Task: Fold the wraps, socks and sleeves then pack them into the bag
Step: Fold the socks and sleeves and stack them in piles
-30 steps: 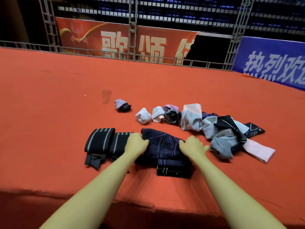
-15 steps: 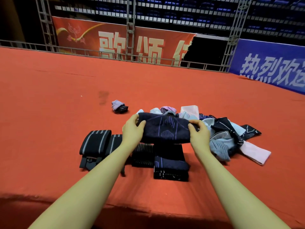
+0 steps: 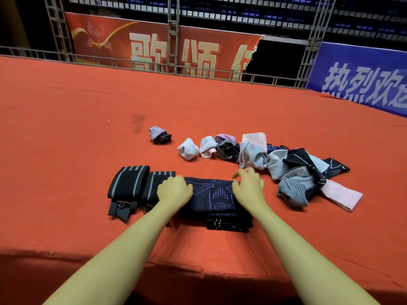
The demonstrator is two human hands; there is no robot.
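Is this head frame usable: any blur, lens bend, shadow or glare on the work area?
Head view: hands and sleeve are sharp enough, pattern readable; wide-angle bend curves the railing and stretches the forearms; dark shadow along the near table edge; lighting on the cloth is even, no glare; banner characters look slightly soft.

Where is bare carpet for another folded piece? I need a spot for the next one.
Bare: left of the striped wraps, and the wide stretch beyond the rolled socks. Crowded: right of the navy sleeve, where the unfolded pile sprawls beside the right hand.
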